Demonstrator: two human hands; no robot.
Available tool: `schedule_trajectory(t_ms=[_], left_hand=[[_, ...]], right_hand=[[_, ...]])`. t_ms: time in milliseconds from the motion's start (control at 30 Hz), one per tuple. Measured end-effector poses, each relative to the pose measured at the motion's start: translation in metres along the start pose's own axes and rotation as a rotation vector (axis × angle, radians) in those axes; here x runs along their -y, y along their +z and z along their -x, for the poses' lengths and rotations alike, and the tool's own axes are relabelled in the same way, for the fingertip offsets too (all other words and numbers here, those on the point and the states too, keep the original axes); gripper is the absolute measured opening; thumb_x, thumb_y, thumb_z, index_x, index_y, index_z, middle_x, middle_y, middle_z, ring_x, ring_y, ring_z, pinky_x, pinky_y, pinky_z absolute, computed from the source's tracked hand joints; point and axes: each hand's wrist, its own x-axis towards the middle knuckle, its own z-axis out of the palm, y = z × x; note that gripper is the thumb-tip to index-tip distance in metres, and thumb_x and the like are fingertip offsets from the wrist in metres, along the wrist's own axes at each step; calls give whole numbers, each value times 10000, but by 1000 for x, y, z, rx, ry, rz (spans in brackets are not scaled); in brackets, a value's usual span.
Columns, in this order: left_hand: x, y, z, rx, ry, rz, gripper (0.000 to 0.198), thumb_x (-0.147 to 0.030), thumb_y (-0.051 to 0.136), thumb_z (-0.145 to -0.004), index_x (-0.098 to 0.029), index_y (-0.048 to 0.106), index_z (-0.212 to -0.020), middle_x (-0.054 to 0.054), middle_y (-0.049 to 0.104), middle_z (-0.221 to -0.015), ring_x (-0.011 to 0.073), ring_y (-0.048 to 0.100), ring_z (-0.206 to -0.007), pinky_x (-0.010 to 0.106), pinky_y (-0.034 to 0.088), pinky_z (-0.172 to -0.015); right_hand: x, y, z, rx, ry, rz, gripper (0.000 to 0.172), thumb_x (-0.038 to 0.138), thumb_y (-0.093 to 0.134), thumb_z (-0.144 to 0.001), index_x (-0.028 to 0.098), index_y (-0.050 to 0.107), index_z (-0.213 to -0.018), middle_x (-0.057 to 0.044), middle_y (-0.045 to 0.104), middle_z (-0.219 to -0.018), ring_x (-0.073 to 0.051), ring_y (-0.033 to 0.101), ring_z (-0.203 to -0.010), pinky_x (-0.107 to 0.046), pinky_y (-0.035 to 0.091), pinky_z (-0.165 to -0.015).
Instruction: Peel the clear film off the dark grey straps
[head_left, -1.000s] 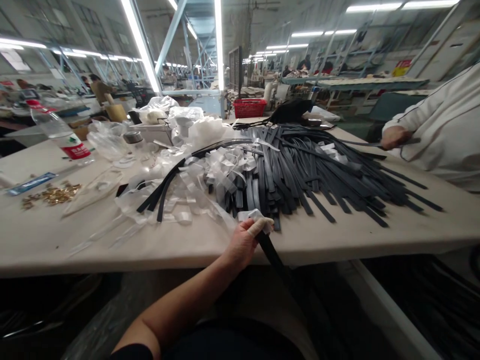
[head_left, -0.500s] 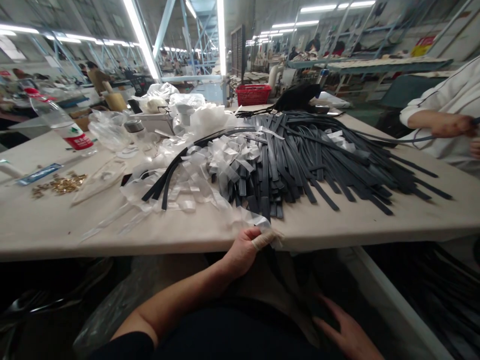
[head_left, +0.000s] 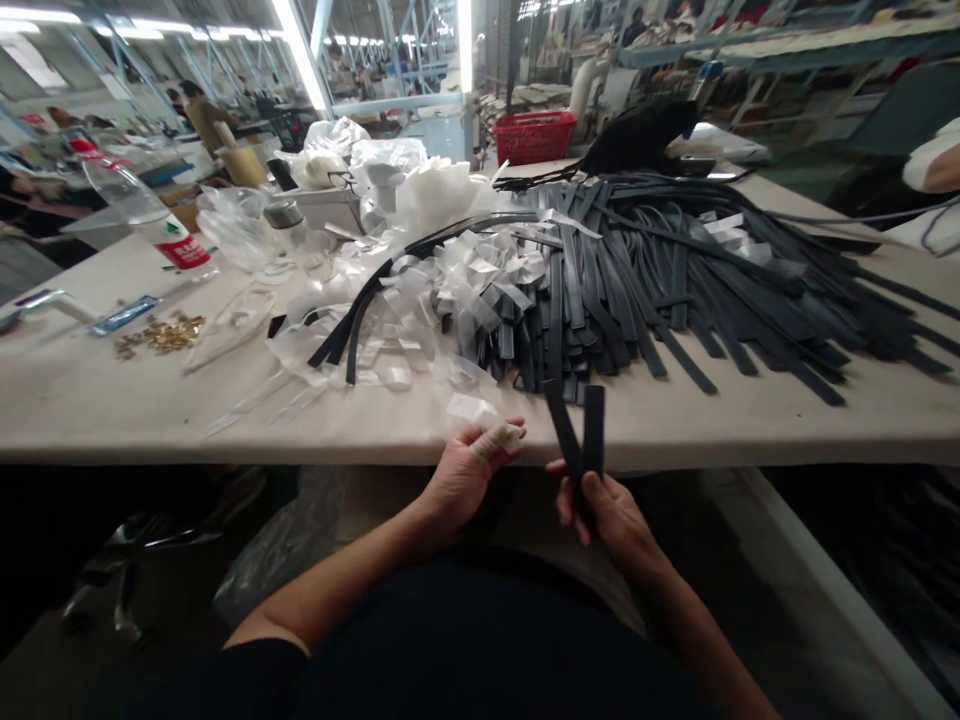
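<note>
My right hand [head_left: 604, 515] grips a folded black strap [head_left: 583, 432], its two ends pointing up over the table's front edge. My left hand [head_left: 469, 470], with a bandaged finger, pinches a clear plastic wrapper [head_left: 471, 410] at the table edge, just left of the strap. Behind them lies a big heap of black straps [head_left: 675, 280] fanned across the beige table [head_left: 112, 410]. Crumpled clear wrappers [head_left: 420, 310] and a few loose curved straps lie left of the heap.
Small brass fittings [head_left: 161, 335], a plastic water bottle [head_left: 150, 215], plastic bags and a red basket [head_left: 534, 135] stand at the left and back. Another person's white sleeve [head_left: 930, 165] shows at the far right. The floor under the table is dark.
My right hand came up from my lap holding the black strap, now folded and raised at the table edge. My left hand let go of the strap and holds the wrapper.
</note>
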Motion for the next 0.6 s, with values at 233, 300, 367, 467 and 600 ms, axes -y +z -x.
schedule_trajectory(t_ms=[233,300,367,467,600], left_hand=[[9,-9,-4,-29,-206,171,381,-397,885,-629,-141,671,-813,32,723,-837,133,688,-733,225,540,-677],[13,-8,-3,-18,-236,173,358,-387,868,-660,-136,669,-820,30,719,-832,130,686,-728,219,535,-667],[16,-7,-2,-12,-254,181,346,-381,858,-676,-130,672,-825,36,720,-832,133,685,-730,226,532,-674],[17,-5,-1,-9,-256,191,352,-378,867,-663,-128,680,-825,38,726,-828,134,678,-729,239,529,-700],[16,-1,2,14,-242,173,414,-395,919,-555,-134,690,-781,34,733,-809,148,680,-753,255,531,-733]], right_hand=[[6,-7,61,-101,110,52,413,589,568,-921,181,582,-857,4,610,-657,-88,485,-434,-202,377,-427],[6,-5,69,-45,113,134,409,559,576,-925,177,590,-782,2,598,-651,-95,504,-469,-205,392,-448],[4,-3,70,30,128,201,414,545,556,-937,177,590,-751,2,588,-644,-103,515,-488,-207,392,-451],[-4,1,64,61,144,263,409,546,525,-941,183,574,-760,7,583,-641,-108,519,-481,-209,394,-445],[-13,4,58,49,169,273,395,553,508,-932,190,555,-783,15,575,-628,-113,522,-462,-213,391,-431]])
